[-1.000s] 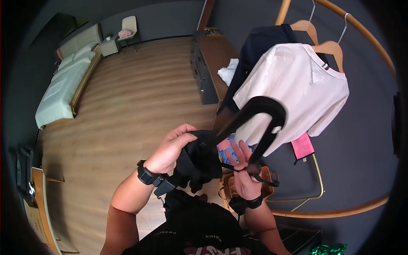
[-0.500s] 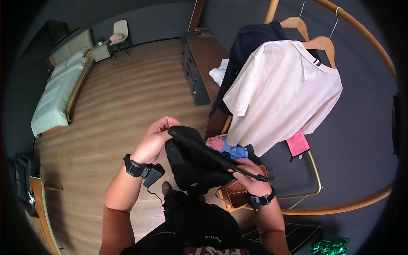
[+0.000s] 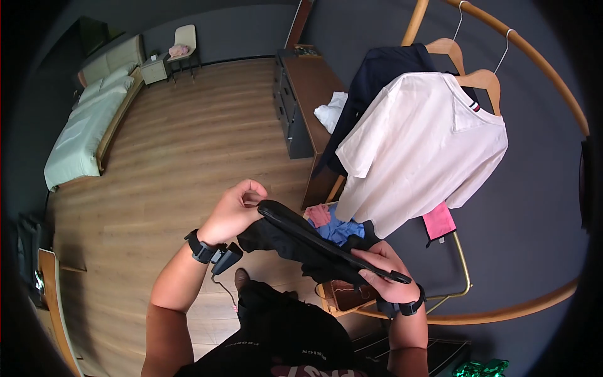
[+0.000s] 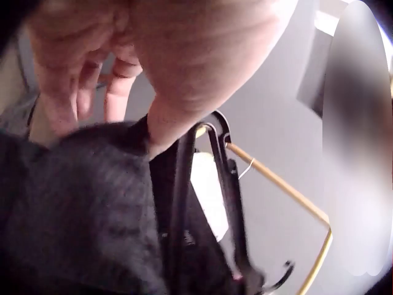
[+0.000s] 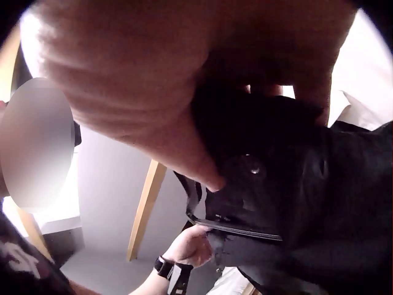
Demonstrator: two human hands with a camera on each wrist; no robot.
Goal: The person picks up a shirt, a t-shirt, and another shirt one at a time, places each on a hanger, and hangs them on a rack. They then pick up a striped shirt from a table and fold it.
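A black garment (image 3: 282, 242) hangs between both hands, with a black hanger (image 3: 314, 239) lying slantwise along its upper side. At the hanger's left end, my left hand (image 3: 229, 213) pinches the black cloth (image 4: 80, 203) between thumb and fingers. The hanger's bars (image 4: 181, 203) and hook (image 4: 284, 278) show beside it in the left wrist view. My right hand (image 3: 388, 273) grips the garment near the hanger's other end. In the right wrist view its thumb presses the cloth (image 5: 276, 184) by a round button, with the fingers partly hidden behind.
A white shirt (image 3: 427, 138) and a dark garment (image 3: 389, 66) hang on a wooden rack (image 3: 546, 47). Below are pink and blue cloths (image 3: 342, 229) and a brown basket (image 3: 345, 296). A brown-topped cabinet (image 3: 314, 81) and a bed (image 3: 81, 138) stand farther off.
The black hanger swung down from upright to a slant across the garment. My right hand's spread fingers have closed on the cloth. Lately the right hand moved slightly right and down.
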